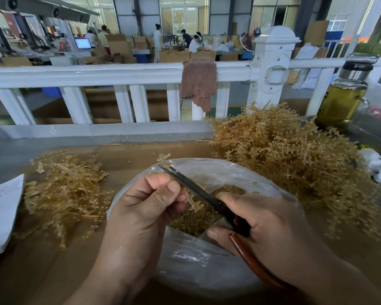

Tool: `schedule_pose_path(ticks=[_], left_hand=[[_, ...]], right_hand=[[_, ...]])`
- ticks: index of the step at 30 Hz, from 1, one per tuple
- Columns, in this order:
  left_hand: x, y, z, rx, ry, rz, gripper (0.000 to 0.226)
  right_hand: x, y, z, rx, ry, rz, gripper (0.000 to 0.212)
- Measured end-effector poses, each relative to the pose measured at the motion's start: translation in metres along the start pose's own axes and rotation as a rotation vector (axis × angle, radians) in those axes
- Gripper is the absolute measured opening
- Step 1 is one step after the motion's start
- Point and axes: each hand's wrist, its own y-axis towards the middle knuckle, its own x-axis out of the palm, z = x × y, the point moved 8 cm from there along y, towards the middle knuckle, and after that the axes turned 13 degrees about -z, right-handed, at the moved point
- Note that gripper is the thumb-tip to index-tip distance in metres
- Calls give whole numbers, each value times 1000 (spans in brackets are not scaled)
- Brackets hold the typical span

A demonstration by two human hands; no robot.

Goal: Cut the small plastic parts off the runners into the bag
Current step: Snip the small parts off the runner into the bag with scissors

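Fingers [158,181] of the left hand [141,208] pinch a runner [195,204] over the bag [207,271], head view. Right hand [271,230] grips the scissors [191,186], blades nearly together along the runner. Good practice: hold the runner above the bag's mouth so parts [191,219] drop inside, snip at each joint, thumb clear. Uncut pile [284,155] lies right.

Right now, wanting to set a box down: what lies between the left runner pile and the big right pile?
Head view: the open clear bag of cut parts; above it the left hand pinches a runner, the right hand grips scissors.
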Motion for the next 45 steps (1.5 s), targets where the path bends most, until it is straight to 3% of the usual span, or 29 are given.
schedule_pose_path(ticks=[1, 7, 15, 20, 27, 32, 37, 45], left_hand=[[0, 0, 4, 16, 57, -5, 3], [-11, -3, 16, 53, 274, 62, 20], [-9, -6, 20, 71, 454, 71, 8], [-7, -2, 10, 45, 321, 17, 17], [0, -1, -1, 6, 130, -2, 11], [0, -2, -1, 17, 163, -3, 11], [0, -3, -2, 37, 212, 6, 18], [2, -2, -3, 44, 179, -13, 10]], right_hand=[[0, 0, 0, -3, -4, -2, 45], [0, 1, 2, 11, -6, -50, 47], [0, 0, 1, 19, -39, -56, 52], [5, 1, 1, 49, 14, -28, 52], [8, 2, 1, 81, 117, -97, 49], [7, 2, 1, 89, 80, -110, 37], [7, 2, 0, 87, 93, -102, 36], [6, 3, 1, 77, 102, -84, 33]])
